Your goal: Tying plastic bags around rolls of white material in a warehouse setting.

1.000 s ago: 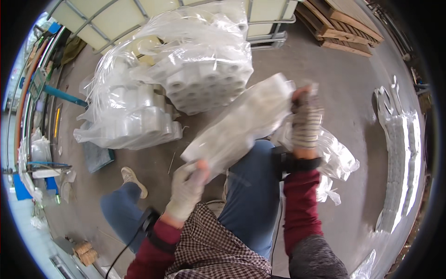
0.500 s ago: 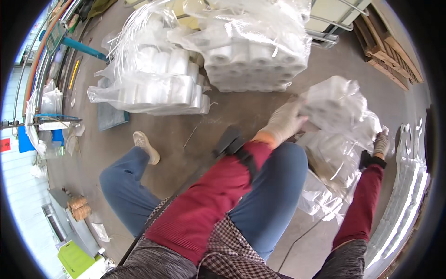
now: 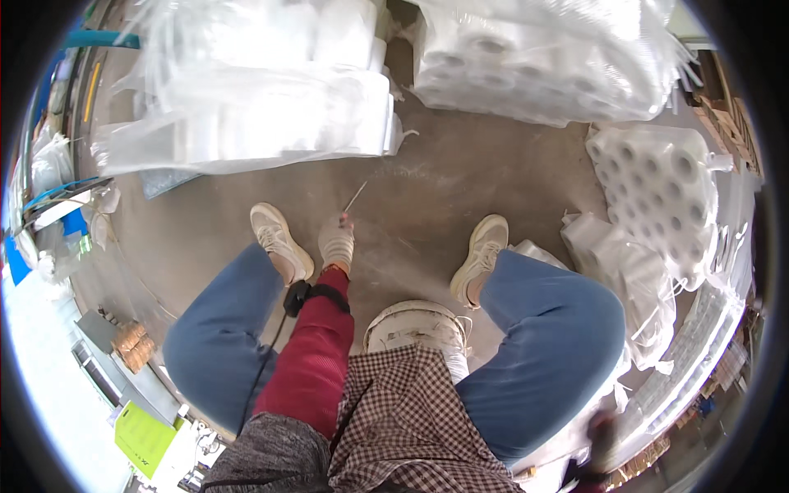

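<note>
My left hand [image 3: 336, 245], in a pale glove with bare fingertips, reaches down to the floor between my shoes. Its fingertips are closed at the near end of a thin rod [image 3: 357, 195], which points away to the right. Low at the right edge, my right hand [image 3: 604, 435] is smeared by motion beside my knee, so its fingers cannot be read. A clear bag of white rolls [image 3: 653, 185] stands at the right, hole ends showing. Nearer to me, a second knotted plastic bag [image 3: 629, 283] leans against it.
Large plastic-wrapped stacks of white rolls stand ahead at the left [image 3: 271, 115] and right [image 3: 534, 70]. A whitish bucket [image 3: 415, 324] sits between my legs. Wooden pallets [image 3: 727, 123] are at the far right. Metal racking and a green panel [image 3: 144, 440] line the left.
My left hand has left the bagged rolls at the right and come down to the thin rod. The right hand has pulled back from the bag toward me. My view has shifted.
</note>
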`<control>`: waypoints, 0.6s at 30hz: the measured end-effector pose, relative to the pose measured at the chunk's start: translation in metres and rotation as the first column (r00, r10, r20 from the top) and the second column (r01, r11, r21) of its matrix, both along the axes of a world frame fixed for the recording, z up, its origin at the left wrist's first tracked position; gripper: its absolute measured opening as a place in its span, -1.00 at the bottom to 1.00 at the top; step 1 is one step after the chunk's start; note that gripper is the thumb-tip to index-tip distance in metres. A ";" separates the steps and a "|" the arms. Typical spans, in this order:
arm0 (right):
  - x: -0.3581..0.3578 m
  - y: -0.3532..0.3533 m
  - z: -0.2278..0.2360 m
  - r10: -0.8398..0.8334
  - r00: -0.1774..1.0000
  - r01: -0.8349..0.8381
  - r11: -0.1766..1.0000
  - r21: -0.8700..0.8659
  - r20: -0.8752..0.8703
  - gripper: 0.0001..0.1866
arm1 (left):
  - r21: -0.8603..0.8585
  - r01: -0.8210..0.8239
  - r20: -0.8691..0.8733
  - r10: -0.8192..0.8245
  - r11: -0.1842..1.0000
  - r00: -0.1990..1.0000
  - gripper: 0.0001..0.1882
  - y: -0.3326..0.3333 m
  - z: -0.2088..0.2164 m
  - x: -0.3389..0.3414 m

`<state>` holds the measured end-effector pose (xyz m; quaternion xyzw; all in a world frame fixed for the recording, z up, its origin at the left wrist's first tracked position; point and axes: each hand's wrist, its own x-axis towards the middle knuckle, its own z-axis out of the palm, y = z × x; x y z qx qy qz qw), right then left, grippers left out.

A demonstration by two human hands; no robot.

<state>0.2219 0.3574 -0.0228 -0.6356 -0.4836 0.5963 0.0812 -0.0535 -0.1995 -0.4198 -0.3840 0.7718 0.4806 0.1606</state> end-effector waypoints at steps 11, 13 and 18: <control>0.003 -0.240 -0.066 0.352 0.726 -0.076 0.895 -0.440 0.591 -0.69 | -0.484 0.671 0.391 -0.547 0.562 0.740 -0.88 -0.025 -0.093 -0.034; -0.011 -0.239 -0.075 0.356 0.734 -0.093 0.896 -0.434 0.578 -0.70 | -0.531 0.718 0.386 -0.625 0.450 0.678 -0.89 -0.033 -0.105 -0.023; -0.044 -0.250 -0.105 0.395 0.788 -0.170 0.877 -0.450 0.472 -0.72 | -0.671 0.341 0.725 -0.679 -0.659 0.115 -0.75 -0.079 -0.098 -0.028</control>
